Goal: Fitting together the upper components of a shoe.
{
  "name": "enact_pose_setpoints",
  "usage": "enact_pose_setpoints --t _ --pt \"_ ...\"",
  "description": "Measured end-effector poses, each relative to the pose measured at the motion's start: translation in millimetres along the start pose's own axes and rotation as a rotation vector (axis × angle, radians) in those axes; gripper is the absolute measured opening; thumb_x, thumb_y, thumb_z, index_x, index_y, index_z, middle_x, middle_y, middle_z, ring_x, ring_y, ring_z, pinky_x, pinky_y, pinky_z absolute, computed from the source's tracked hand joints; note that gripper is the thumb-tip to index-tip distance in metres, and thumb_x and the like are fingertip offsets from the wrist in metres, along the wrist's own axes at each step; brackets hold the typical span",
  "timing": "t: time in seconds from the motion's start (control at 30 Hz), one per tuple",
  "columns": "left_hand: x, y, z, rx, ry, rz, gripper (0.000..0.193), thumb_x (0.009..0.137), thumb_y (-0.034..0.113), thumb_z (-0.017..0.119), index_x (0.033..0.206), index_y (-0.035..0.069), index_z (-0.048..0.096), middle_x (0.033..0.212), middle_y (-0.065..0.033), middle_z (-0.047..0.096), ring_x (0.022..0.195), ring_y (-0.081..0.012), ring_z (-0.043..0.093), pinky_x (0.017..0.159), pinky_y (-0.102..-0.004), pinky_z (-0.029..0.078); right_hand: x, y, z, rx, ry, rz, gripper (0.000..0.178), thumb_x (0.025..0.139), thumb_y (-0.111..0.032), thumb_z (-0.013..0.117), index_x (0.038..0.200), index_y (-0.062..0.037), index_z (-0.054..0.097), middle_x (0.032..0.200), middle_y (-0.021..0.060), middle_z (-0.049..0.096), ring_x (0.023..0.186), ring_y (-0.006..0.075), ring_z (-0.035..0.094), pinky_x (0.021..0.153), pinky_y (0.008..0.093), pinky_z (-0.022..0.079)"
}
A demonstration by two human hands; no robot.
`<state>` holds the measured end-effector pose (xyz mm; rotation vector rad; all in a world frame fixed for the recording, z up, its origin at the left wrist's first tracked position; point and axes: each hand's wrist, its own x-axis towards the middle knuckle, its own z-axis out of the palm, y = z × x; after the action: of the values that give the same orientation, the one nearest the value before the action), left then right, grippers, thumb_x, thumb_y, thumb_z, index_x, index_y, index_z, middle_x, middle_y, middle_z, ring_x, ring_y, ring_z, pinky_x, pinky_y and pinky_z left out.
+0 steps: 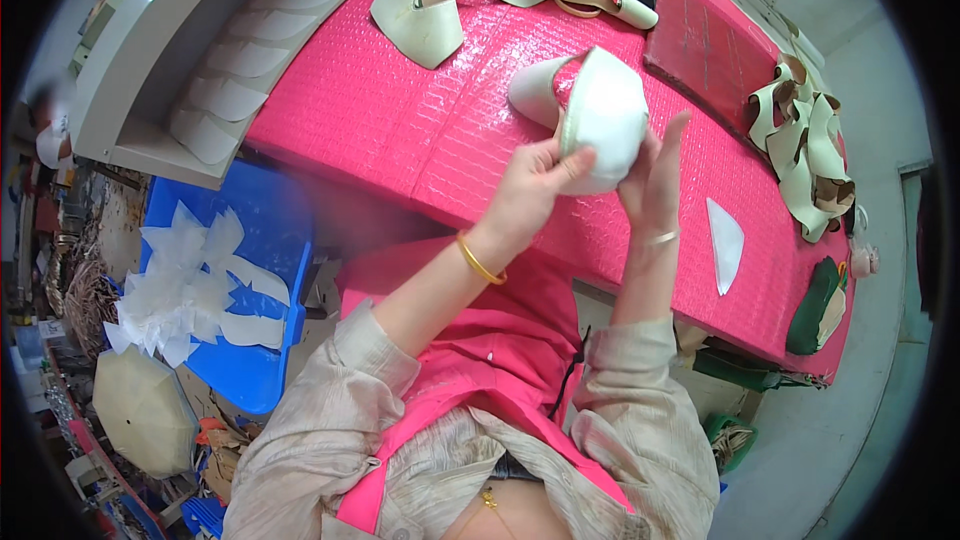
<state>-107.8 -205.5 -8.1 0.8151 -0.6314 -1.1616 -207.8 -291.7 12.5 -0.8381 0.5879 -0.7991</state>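
A pale shoe upper [606,110] with a smooth white rounded front is held up over the pink-covered table. My left hand [540,175] pinches its near edge, thumb on top. Against its right side rests my right hand [655,175], one digit stretched upward and away, the others partly hidden behind the upper. A pale curved strap [535,90] extends from the upper's left side. To the right, a white, roughly triangular piece [727,245] lies flat on the pink cover.
More pale uppers lie at the table's back [425,15] and right end [800,145], near a dark red board [705,55]. White pieces line a grey machine's ledge [240,60]. A blue stool [245,370] at left bears white cut pieces [185,285].
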Motion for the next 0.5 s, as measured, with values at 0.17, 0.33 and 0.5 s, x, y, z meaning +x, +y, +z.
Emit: enact_pose_setpoints --t 0.17,0.33,0.5 --pt "15 30 -27 0.327 -0.15 0.065 0.027 0.077 0.013 0.062 0.097 -0.004 0.058 0.077 -0.0047 0.063 0.07 -0.008 0.058 0.063 -0.0231 0.046 -4 9 -17 -0.069 -0.24 -0.107 0.031 0.079 -0.009 0.059 0.106 0.0034 0.051 0.103 0.0079 0.057 0.09 0.0151 0.056 0.078 0.0318 0.046" --pt "24 30 -24 1.317 0.266 0.447 0.038 0.076 0.007 0.059 0.111 -0.003 0.05 0.076 -0.0106 0.065 0.061 -0.0172 0.062 0.05 -0.0282 0.046 28 38 -1 -0.93 0.118 -0.714 0.012 0.074 -0.009 0.063 0.084 -0.0003 0.062 0.081 0.0116 0.061 0.066 0.0199 0.061 0.055 0.0332 0.047" --pt "35 1 -33 1.057 0.298 0.24 0.101 0.073 0.054 0.056 0.123 -0.021 0.011 0.129 -0.0354 0.019 0.123 -0.0433 0.018 0.104 -0.041 0.014 29 43 24 -1.209 -0.119 -0.532 0.022 0.069 -0.006 0.059 0.089 0.0031 0.054 0.089 0.0234 0.054 0.079 0.0384 0.055 0.067 0.0411 0.045"
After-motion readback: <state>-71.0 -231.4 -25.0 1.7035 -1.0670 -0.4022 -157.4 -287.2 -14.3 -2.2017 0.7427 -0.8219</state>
